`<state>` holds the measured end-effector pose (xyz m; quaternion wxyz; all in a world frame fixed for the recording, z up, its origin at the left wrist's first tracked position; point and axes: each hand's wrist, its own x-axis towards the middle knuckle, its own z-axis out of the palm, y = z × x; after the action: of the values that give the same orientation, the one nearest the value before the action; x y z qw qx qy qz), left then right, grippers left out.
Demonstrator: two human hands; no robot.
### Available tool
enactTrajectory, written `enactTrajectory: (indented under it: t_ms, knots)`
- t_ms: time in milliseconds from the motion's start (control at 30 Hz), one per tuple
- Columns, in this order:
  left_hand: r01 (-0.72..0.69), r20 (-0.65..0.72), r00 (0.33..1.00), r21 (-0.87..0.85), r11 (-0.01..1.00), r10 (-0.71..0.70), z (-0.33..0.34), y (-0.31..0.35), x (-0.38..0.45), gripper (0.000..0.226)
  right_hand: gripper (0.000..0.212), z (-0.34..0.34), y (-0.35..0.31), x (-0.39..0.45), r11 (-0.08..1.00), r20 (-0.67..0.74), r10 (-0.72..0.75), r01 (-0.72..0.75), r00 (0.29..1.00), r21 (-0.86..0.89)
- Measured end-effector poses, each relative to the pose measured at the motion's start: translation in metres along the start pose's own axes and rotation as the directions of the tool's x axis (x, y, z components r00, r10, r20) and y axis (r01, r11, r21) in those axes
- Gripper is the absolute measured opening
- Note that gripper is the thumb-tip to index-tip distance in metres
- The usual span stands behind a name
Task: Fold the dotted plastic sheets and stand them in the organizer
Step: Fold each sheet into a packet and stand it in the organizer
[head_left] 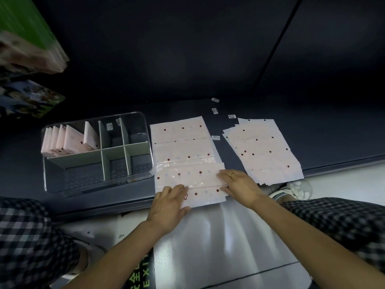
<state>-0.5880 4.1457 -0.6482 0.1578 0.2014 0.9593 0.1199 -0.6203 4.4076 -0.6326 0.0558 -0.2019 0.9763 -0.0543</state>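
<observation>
pink dotted sheet (183,155) flat beside organizer (98,151)

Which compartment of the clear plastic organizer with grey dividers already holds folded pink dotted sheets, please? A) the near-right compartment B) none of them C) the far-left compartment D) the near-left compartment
C: the folded pink dotted sheets stand upright in the far-left compartment of the clear plastic organizer, while its other compartments hold no sheets.
</observation>
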Motion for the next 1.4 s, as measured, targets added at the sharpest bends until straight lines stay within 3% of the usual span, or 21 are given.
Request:
enactTrajectory:
  t_ms: [133,200,267,400,467,533,667,733,800,900,1033,1167,1233,1300,1367,1400]
  knots:
    - [0.001,0.012,1.000,-0.011,1.000,-0.001,-0.001,-0.007,0.000,0.059,0.055,-0.001,0.002,0.011,0.986,0.155,-0.040,0.064,0.987,-0.152]
    - [0.011,0.010,1.000,-0.020,1.000,-0.011,-0.001,-0.009,0.001,0.059,0.050,-0.015,0.002,0.012,0.955,0.104,-0.167,0.187,0.980,-0.230]
    - [0.042,0.011,0.999,-0.037,0.998,-0.042,-0.003,-0.010,0.004,0.060,0.039,-0.032,0.002,0.010,0.923,-0.034,-0.313,0.295,0.949,-0.248]
    - [0.064,-0.022,0.998,-0.058,0.996,-0.065,-0.011,-0.010,0.007,0.058,0.014,-0.053,-0.011,0.005,0.816,-0.132,-0.568,0.536,0.812,-0.215]
    - [0.000,-0.084,0.996,-0.073,0.997,-0.006,-0.013,-0.003,0.007,0.055,0.002,-0.057,-0.024,0.002,0.786,-0.152,-0.614,0.583,0.775,-0.203]
    - [-0.088,-0.141,0.988,-0.122,0.989,0.070,-0.013,0.007,0.005,0.047,0.005,-0.058,-0.041,0.000,0.793,-0.182,-0.609,0.583,0.772,-0.179]
    - [-0.096,-0.206,0.978,-0.269,0.958,0.040,-0.008,0.015,0.000,0.029,0.023,-0.054,-0.067,0.001,0.869,-0.226,-0.491,0.492,0.841,-0.054]
    - [-0.019,-0.205,0.977,-0.374,0.927,-0.062,-0.005,0.013,-0.004,0.023,0.031,-0.050,-0.067,0.005,0.922,-0.095,-0.336,0.348,0.937,0.169]
    - [0.086,-0.196,0.957,-0.509,0.856,-0.213,-0.003,0.011,-0.007,0.016,0.049,-0.045,-0.062,0.010,0.902,0.137,-0.163,0.091,0.977,0.422]
    - [0.211,-0.111,0.913,-0.695,0.687,-0.393,-0.003,0.009,-0.006,0.013,0.049,-0.034,-0.060,0.024,0.795,0.244,0.004,-0.150,0.970,0.587]
    - [0.226,-0.007,0.872,-0.881,0.416,-0.489,-0.004,0.006,-0.001,0.006,0.010,-0.018,-0.069,0.043,0.628,0.315,0.149,-0.336,0.937,0.702]
    - [0.214,0.028,0.805,-0.946,0.245,-0.592,-0.006,0.004,0.000,0.018,0.024,-0.005,-0.075,0.057,0.618,0.359,0.266,-0.444,0.895,0.649]
    - [0.247,-0.061,0.760,-0.893,0.375,-0.647,-0.005,0.007,-0.003,0.034,0.032,-0.003,-0.078,0.061,0.626,0.365,0.302,-0.472,0.880,0.620]
    - [0.237,-0.289,0.761,-0.709,0.664,-0.581,-0.006,0.006,-0.012,0.038,0.035,-0.001,-0.081,0.064,0.629,0.367,0.327,-0.490,0.871,0.604]
    - [0.059,-0.466,0.845,-0.404,0.913,-0.261,-0.003,0.003,-0.018,0.037,0.032,0.000,-0.083,0.066,0.634,0.369,0.338,-0.499,0.866,0.590]
    - [-0.036,-0.462,0.883,-0.248,0.968,-0.086,0.001,0.000,-0.019,0.040,0.029,0.000,-0.084,0.067,0.641,0.370,0.339,-0.501,0.865,0.582]
